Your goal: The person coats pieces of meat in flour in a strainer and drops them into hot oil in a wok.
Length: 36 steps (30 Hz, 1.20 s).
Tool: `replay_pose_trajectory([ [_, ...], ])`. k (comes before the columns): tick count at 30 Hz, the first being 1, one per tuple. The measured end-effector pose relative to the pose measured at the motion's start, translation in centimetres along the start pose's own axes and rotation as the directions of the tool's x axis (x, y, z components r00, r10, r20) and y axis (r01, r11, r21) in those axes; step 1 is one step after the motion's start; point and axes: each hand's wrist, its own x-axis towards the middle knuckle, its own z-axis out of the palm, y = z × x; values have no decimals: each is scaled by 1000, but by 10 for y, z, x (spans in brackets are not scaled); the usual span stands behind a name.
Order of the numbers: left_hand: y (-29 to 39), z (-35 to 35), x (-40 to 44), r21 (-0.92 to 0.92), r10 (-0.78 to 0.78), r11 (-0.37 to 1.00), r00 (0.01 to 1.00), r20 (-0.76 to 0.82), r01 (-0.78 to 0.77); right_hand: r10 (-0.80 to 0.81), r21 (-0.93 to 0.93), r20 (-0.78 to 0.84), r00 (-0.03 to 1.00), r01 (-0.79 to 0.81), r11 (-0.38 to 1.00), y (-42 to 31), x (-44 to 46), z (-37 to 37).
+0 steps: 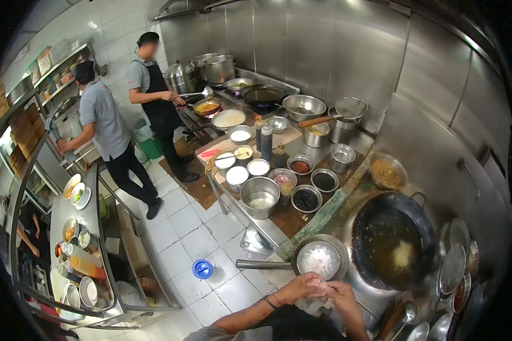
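Note:
My left hand and my right hand meet at the bottom centre, fingers closed on a small pale pinkish piece of food. Its exact kind is unclear. Just beyond them a metal bowl of white powdery stuff rests in a perforated strainer with a long handle. To the right is a large dark wok of oil. One pale, frothy lump floats in it.
Left of the wok, a counter bears a deep pot, sauce bowls and squeeze bottles. Ladles and strainers crowd the right side. One person cooks at the far stove; another stands at left. A blue tub sits on the floor.

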Motion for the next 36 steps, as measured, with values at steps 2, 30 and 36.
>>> replay_pose_trajectory([
  [2, 7, 4, 2, -63, 40, 997, 998, 40, -37, -1, 21, -55, 998, 2, 1000, -6, -6, -5],
  [30, -48, 58, 45, 11, -12, 1000, 993, 116, 11, -67, 145, -344, 936, 123, 982, 2, -43, -30],
  [36, -6, 91, 26, 22, -84, 996, 995, -51, 85, -386, -363, -241, 890, 286, 887, 10, -58, -41],
])
